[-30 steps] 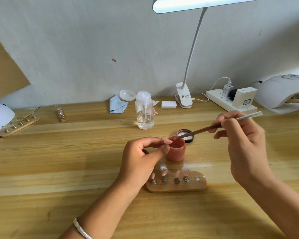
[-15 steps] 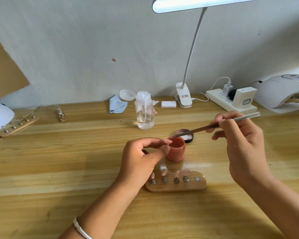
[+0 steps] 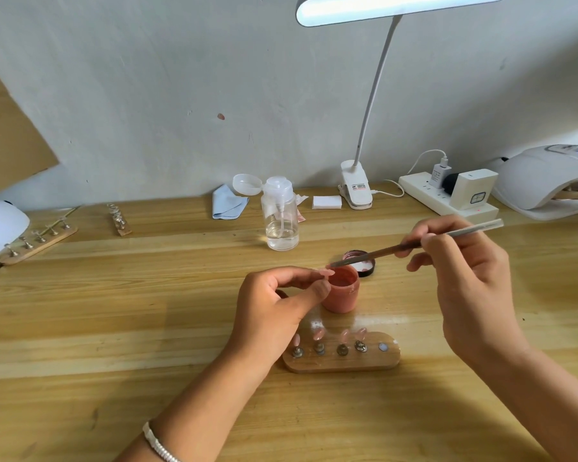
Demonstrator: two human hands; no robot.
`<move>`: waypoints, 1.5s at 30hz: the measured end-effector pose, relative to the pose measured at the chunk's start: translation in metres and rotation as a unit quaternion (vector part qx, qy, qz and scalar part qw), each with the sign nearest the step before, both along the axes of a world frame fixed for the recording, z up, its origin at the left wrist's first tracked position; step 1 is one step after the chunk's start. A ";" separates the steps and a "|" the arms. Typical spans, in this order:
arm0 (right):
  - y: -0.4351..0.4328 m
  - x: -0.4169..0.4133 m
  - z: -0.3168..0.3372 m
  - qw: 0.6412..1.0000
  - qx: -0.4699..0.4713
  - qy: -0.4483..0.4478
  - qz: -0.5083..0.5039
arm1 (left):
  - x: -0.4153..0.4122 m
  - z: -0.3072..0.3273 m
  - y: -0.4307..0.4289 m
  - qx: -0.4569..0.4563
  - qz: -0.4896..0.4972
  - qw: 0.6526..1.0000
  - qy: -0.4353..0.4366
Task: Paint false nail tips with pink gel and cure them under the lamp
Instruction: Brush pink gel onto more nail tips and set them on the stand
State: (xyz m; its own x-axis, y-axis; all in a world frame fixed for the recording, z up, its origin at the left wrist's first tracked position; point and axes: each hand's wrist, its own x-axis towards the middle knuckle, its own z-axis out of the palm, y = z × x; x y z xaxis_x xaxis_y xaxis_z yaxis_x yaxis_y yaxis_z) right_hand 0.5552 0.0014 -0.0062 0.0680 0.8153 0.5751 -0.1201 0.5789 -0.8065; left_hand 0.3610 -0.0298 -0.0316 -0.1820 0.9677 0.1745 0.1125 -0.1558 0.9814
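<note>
Standing open at the middle of the wooden table (image 3: 114, 328), the small pink jar (image 3: 342, 296) is filled almost to its rim with pink gel (image 3: 342, 279). Its black lid (image 3: 367, 269) lies just behind it to the right, inside up and smeared pink. Farther back, a clear pump bottle (image 3: 281, 218) with its cap flipped open holds a low pool of clear liquid.

At the far right the white curing lamp (image 3: 544, 175) is cut by the frame's edge. Something wooden shows in its mouth, but what it carries cannot be made out. At the left edge a rounded white object (image 3: 0, 221) is also cut off. The long wooden holder (image 3: 37, 240) beside it has metal pegs too small to read.

The left hand (image 3: 274, 305) grips the jar, thumb and forefinger curled round its left side, the other fingers hidden behind the palm. The right hand (image 3: 464, 271) pinches a slim brush (image 3: 381, 252) partway along its handle, the silver end pointing far right. The bristle end reaches left and down to the jar's far rim, above the gel; whether it touches the gel cannot be told.

Just near of the jar, beside the heel of the left hand, a wooden stand (image 3: 342, 363) carries four pink nail tips (image 3: 319, 334) on metal pegs. Neither hand grasps it.
</note>
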 end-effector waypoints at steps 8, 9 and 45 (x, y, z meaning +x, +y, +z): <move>0.002 0.003 0.002 0.999 -0.011 0.010 -0.034 | 0.000 -0.001 0.000 -0.011 0.001 1.000 -0.008; 0.003 0.004 0.002 0.999 -0.013 0.013 -0.038 | 0.000 -0.001 -0.001 -0.010 0.000 1.000 -0.004; 0.001 -0.001 0.002 0.998 -0.052 0.002 0.030 | -0.001 0.001 -0.001 0.034 0.010 0.999 0.020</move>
